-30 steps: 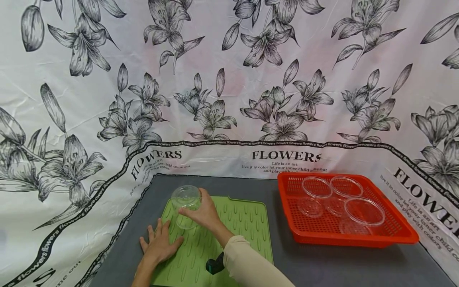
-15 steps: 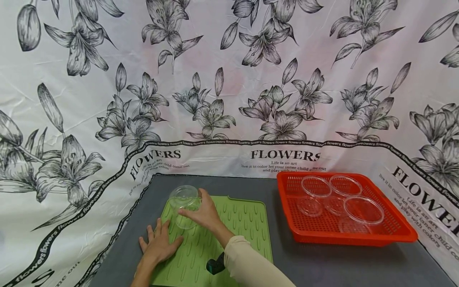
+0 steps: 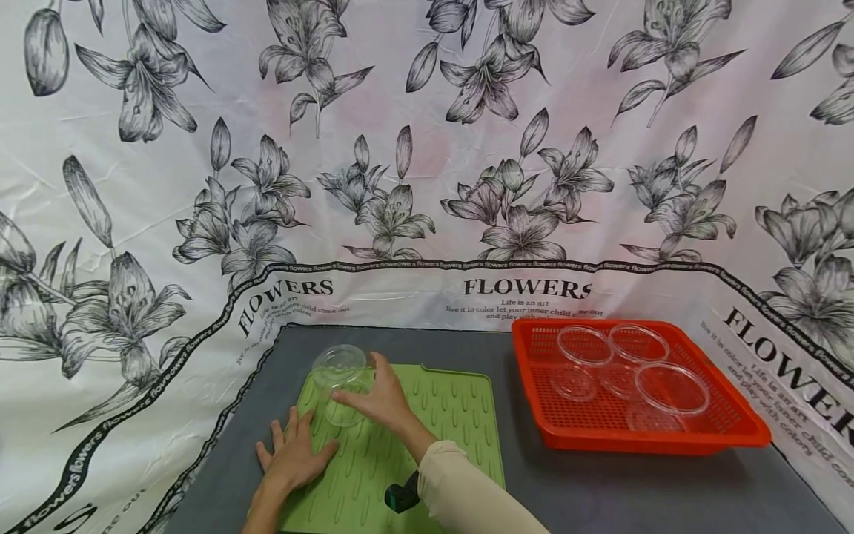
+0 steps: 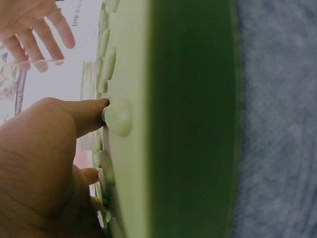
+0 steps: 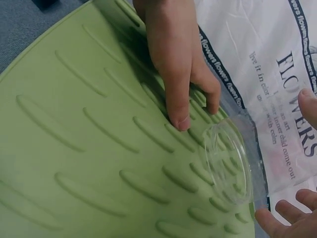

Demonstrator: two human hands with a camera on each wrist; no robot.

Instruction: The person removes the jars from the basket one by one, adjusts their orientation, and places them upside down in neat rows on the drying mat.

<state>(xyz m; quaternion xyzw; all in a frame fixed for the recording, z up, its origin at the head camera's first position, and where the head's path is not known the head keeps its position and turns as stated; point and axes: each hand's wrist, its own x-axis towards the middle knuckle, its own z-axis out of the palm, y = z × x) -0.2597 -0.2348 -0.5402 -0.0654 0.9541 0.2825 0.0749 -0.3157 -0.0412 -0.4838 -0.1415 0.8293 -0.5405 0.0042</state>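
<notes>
A clear plastic cup stands at the far left corner of a green ridged mat. My right hand holds the cup from its right side, thumb in front and fingers mostly hidden behind. Through the right wrist view, the cup's round lower end sits over the mat, with the right fingertips at its edge. Spread out, my left hand rests on the mat's left edge. The left wrist view shows that thumb pressed against the mat's surface.
To the right, a red plastic basket holds three more clear cups. Mat and basket lie on a dark grey tabletop. A white curtain with printed flowers hangs behind and along the sides. A small black device is at the right wrist.
</notes>
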